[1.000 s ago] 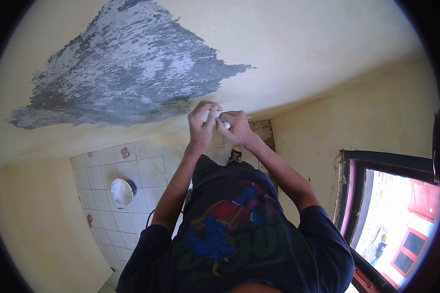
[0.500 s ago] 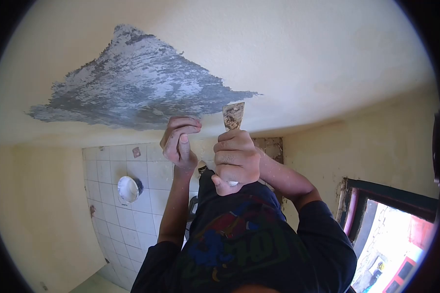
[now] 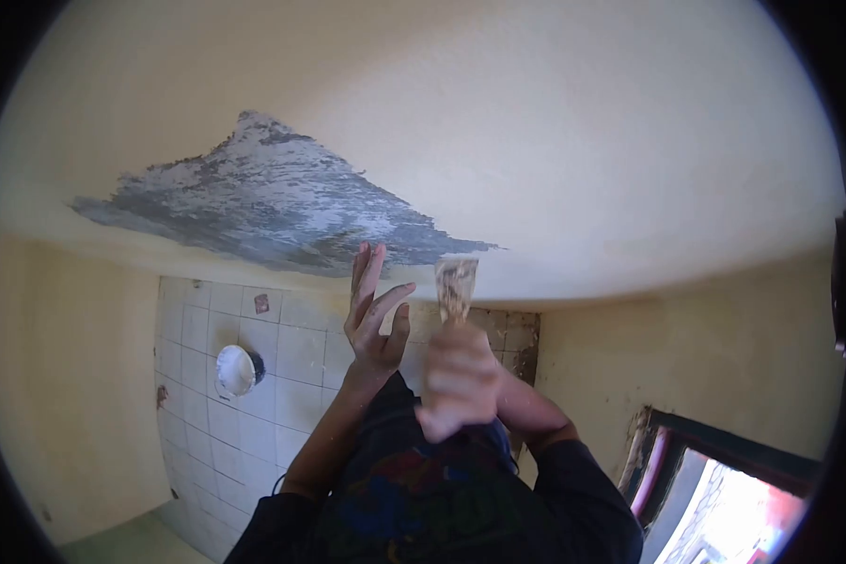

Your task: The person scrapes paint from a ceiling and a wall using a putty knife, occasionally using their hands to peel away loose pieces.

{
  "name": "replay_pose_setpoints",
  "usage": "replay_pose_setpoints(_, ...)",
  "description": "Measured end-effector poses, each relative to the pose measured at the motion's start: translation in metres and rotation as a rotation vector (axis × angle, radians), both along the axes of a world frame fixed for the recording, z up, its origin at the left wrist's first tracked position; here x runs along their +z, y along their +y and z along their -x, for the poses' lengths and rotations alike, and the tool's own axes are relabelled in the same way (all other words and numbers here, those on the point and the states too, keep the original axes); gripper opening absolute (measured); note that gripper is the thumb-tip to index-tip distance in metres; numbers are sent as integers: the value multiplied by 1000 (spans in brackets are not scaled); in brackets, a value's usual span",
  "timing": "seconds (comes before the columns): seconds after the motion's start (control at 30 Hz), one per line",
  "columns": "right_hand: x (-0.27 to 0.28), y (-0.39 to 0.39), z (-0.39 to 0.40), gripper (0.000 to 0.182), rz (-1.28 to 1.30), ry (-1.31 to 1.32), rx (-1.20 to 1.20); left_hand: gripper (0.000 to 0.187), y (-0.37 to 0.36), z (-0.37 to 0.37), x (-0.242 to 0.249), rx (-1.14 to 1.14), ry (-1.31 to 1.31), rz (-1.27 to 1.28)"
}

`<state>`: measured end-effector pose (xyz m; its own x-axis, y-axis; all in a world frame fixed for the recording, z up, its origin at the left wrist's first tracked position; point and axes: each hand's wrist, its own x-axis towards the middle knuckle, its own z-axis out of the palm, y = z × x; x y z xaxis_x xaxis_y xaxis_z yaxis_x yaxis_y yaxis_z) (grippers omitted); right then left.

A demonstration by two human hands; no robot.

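Dark short-sleeved shirt (image 3: 498,508), colourful print (image 3: 390,493)

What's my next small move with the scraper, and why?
I'd probably settle the scraper gently against the right tip of the grey patch: the right hand holds it beside that edge, contact is hard to judge, and the open left hand is clear of it.

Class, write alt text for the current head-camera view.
A person's right hand grips a scraper near the edge of a rough gray patch on a pale wall, the open left hand nearby; a bucket stands on the tiled floor.
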<state>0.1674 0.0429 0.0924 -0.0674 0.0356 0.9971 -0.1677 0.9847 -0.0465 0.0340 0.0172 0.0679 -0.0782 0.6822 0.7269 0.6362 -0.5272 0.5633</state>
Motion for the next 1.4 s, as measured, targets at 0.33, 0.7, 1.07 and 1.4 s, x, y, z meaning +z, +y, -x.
replay_pose_setpoints(0.33, -6, 22, 2, 25, 23, -199, 149, 46, 12, -21, -17, 43, 40, 66)
replay_pose_setpoints(0.7, -3, 20, -6, 24, 64, -259, 109, 60, 10, -15, -21, 16, 48, 203)
replay_pose_setpoints(1.07, -2, 15, 6, 27, -9, -308, 242, 60, 8, -17, -24, 19, 60, 213)
replay_pose_setpoints(1.4, -25, 5, 12, 26, -134, -124, 77, 62, 9, -10, -19, -4, 83, 256)
